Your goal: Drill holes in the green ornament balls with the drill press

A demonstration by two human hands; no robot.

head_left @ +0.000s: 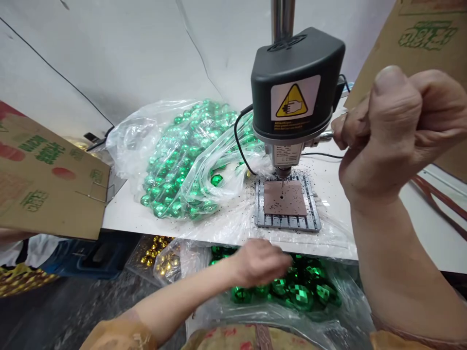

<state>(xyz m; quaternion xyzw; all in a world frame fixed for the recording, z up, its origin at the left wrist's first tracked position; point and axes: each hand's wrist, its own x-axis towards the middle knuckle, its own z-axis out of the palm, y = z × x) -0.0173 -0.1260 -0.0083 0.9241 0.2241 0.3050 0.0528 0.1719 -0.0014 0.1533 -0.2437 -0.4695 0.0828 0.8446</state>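
Evidently, the drill press (297, 73) is standing on the desk (127, 206) ahead of both hands; the right hand (394, 126) is closing around its lever (324, 137), presumably to control the bit (282, 183), and is hiding the lever's end. Left of that hand, a brown board (294, 207) is lying under the bit, probably shielding the slotted base (288, 223). The left hand (264, 262) is hovering, half-curled and blurred, above green baubles (301, 294); whether it is pinching one, I cannot tell. Beyond the right hand, a carton (430, 36) is running out of view.

Right grip (396, 131) raised, fingers (340, 132) curled in; left grip (260, 262) low and blurred, forearm (189, 299) slanting up
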